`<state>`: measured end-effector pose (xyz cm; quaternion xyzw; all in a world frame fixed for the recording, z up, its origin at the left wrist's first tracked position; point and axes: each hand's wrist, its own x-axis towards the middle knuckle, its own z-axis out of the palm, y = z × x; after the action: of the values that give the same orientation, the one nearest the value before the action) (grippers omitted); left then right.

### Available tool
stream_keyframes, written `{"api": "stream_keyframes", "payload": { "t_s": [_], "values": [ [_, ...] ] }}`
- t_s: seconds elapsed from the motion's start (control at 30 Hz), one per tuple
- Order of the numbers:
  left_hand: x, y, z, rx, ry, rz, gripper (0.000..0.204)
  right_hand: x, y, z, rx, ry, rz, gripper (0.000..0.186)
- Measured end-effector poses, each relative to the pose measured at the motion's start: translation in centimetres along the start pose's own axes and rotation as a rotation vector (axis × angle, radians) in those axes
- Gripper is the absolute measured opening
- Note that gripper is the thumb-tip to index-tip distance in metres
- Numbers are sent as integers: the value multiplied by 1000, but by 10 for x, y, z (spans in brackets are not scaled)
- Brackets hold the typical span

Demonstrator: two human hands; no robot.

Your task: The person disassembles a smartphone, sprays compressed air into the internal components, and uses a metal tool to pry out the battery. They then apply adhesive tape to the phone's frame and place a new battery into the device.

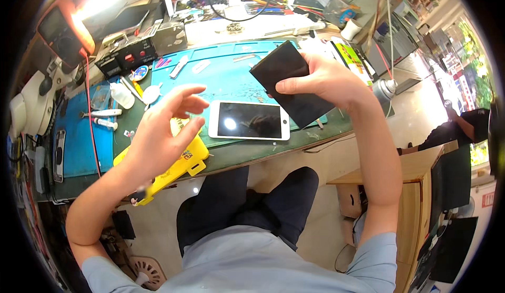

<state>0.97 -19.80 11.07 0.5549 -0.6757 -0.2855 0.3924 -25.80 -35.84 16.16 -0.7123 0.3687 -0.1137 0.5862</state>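
Observation:
My right hand (329,80) grips a black, flat, rectangular panel (289,80), thumb across its face and the fingers behind it. The panel is tilted over the right side of the blue work mat (231,56); its exact kind I cannot tell. A white phone (250,120) with a dark, glossy screen lies face up between my hands, near the bench's front edge. To its left, my left hand (168,127) hovers with fingers apart and holds nothing. Partly hidden under that hand, a yellow package (192,159) with a hang hole sticks out past the bench edge.
A small white bottle (122,95) and a white-handled tool (105,113) lie on the left. Behind them stands a black device with red switches (131,58). A microscope (34,101) is at far left. At right are a wooden cabinet (400,172) and another person (457,127).

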Motion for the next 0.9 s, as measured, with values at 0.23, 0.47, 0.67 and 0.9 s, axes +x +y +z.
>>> {"api": "stream_keyframes", "payload": {
  "t_s": [0.23, 0.47, 0.67, 0.9],
  "values": [
    [38, -36, -3, 85, -145, -48, 45, 42, 2, -16, -288, -161, 118, 46],
    [59, -39, 8, 75, -248, -51, 44, 89, 25, -33, -563, -339, 56, 44],
    [62, -42, 7, 66, -274, -62, 47, 111, 37, -40, -443, -337, 86, 52],
    [63, -38, 0, 41, -298, -149, 53, 115, 32, -43, -512, -328, 83, 60]
  ]
}}
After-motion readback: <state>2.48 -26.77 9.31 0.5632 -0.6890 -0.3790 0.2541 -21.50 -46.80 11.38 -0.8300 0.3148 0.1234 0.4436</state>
